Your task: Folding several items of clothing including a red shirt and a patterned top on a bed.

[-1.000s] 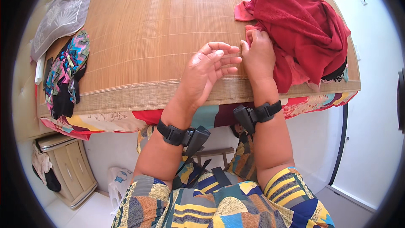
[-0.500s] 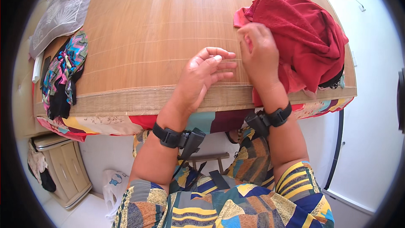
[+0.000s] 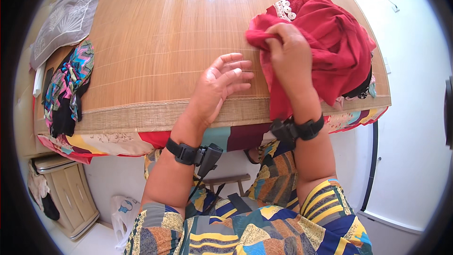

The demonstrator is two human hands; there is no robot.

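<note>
A heap of red clothing [image 3: 337, 42] lies at the right of the mat-covered bed [image 3: 170, 42]. My right hand [image 3: 290, 56] is closed on a bunched fold of the red cloth at the heap's left side, lifting it a little. White lace trim [image 3: 284, 9] shows just beyond that hand. Darker cloth [image 3: 359, 89] peeks out under the heap's right edge. My left hand [image 3: 224, 80] hovers over the mat near the front edge, palm turned toward the heap, fingers spread and holding nothing.
A patterned garment with black cloth [image 3: 71, 87] lies at the bed's left edge, below a grey pillow [image 3: 71, 14]. A patchwork cover [image 3: 118, 140] hangs over the front edge. A beige cabinet [image 3: 66, 193] and a white plastic bag [image 3: 123, 215] stand at the lower left.
My right hand has taken hold of the red cloth and pulled a fold leftward, and lace trim has come into sight. My left hand's fingers have spread wider.
</note>
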